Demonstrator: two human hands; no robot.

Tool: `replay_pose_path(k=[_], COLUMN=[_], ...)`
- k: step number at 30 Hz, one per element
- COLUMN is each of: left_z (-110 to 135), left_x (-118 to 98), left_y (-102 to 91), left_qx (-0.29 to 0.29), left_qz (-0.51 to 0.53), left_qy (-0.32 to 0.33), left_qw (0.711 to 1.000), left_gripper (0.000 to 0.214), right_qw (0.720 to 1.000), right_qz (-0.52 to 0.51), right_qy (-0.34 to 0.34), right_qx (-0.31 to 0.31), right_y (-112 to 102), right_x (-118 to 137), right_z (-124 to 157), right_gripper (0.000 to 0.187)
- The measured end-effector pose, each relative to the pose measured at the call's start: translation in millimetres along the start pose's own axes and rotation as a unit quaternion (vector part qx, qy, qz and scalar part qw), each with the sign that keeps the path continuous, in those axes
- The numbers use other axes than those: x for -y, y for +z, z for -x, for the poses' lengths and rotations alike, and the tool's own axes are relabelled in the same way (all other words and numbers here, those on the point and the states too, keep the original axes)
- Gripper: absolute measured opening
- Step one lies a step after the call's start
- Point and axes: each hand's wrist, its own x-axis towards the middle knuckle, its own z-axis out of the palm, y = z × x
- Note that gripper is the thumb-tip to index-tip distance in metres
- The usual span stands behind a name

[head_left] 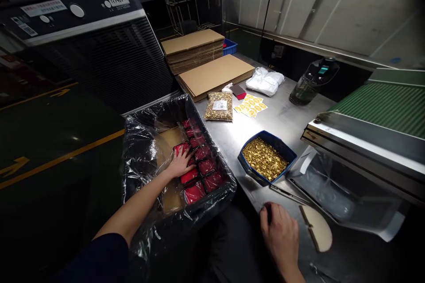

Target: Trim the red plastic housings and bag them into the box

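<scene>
My left hand reaches into a plastic-lined dark bin, its fingers spread over the red packets. A red packet lies under its fingertips. Several more red packets, square with dark edges, sit in rows along the bin's right side. Brown cardboard shows beside them under clear film. My right hand rests at the edge of the metal table, fingers curled into a loose fist; nothing shows in it. Farther along the table stands a blue tray full of gold-coloured pieces.
On the table are a bag of gold pieces, a sticker sheet, white plastic bags, cardboard stacks, a clear jug and a pale rounded board. A green conveyor belt borders the right.
</scene>
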Motion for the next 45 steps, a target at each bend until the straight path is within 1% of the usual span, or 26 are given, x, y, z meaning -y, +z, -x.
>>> replay_pose_path(k=[5, 10, 13, 15, 18, 20, 22, 24, 27, 29, 32, 34, 37, 40, 42, 43, 45], left_z=[-7.2, -6.4, -4.0, -3.1, -7.1, -15.2, -26.3, -36.9, -44.2, -42.3, -35.7, -33.5, -32.9, -21.2, -0.3, 13.9, 47.0], left_x=[6.1, 3.4, 0.1, -0.9, 3.5, 11.2, 21.0, 30.0, 36.6, 35.9, 29.1, 20.2, -1.3, -25.2, -33.5, -33.7, -25.9], left_y=[-3.6, -4.5, -6.7, -8.7, -10.6, -10.4, -9.3, -7.9, -6.9, -7.8, -12.5, -18.2, -31.1, -50.9, -69.2, -79.8, -103.1], left_qx=[0.002, 0.001, -0.009, -0.028, -0.078, -0.109, -0.123, -0.117, -0.09, -0.075, -0.062, -0.062, -0.072, -0.063, -0.039, -0.028, -0.029], left_qz=[-0.005, -0.001, 0.007, 0.014, 0.029, 0.041, 0.051, 0.061, 0.073, 0.078, 0.079, 0.077, 0.077, 0.085, 0.09, 0.089, 0.077], left_qy=[-0.006, -0.013, -0.013, -0.021, -0.075, -0.128, -0.175, -0.203, -0.211, -0.205, -0.197, -0.196, -0.2, -0.176, -0.143, -0.135, -0.143], left_qw=[1.0, 1.0, 1.0, 0.999, 0.994, 0.985, 0.976, 0.97, 0.971, 0.973, 0.975, 0.976, 0.974, 0.979, 0.985, 0.986, 0.986], left_gripper=[0.065, 0.064, 0.065, 0.069, 0.071, 0.066, 0.058, 0.05, 0.039, 0.036, 0.037, 0.04, 0.044, 0.046, 0.046, 0.043, 0.033], right_qw=[1.0, 1.0, 1.0, 1.0, 1.0, 1.0, 1.0, 1.0, 0.999, 0.999, 0.997, 0.996, 0.991, 0.982, 0.974, 0.971, 0.968], right_qz=[0.0, -0.003, -0.007, -0.011, -0.016, -0.018, -0.019, -0.022, -0.032, -0.043, -0.064, -0.081, -0.119, -0.172, -0.2, -0.209, -0.223], right_qy=[0.002, 0.006, 0.008, 0.008, 0.01, 0.012, 0.014, 0.014, 0.016, 0.021, 0.033, 0.043, 0.057, 0.079, 0.098, 0.105, 0.101], right_qx=[-0.001, 0.005, 0.009, 0.009, 0.008, 0.008, 0.009, 0.01, 0.009, 0.007, 0.003, 0.001, -0.007, -0.025, -0.045, -0.054, -0.057], right_y=[0.1, -1.1, -2.0, -2.5, -3.0, -3.4, -4.1, -5.0, -5.7, -5.5, -4.2, -3.5, -7.5, -25.5, -46.4, -58.3, -80.5], right_x=[0.3, 0.8, 1.2, 1.6, 2.4, 2.8, 3.1, 3.3, 3.3, 3.5, 4.9, 6.1, 6.3, 4.2, 3.8, 4.5, 8.0], right_z=[-0.2, 0.3, 0.2, -0.2, -0.9, -1.1, -1.3, -1.5, -2.2, -2.6, -2.7, -2.5, -2.3, -7.6, -18.9, -27.9, -53.2], right_gripper=[0.017, 0.017, 0.016, 0.016, 0.017, 0.017, 0.016, 0.017, 0.017, 0.018, 0.02, 0.02, 0.02, 0.022, 0.025, 0.026, 0.028])
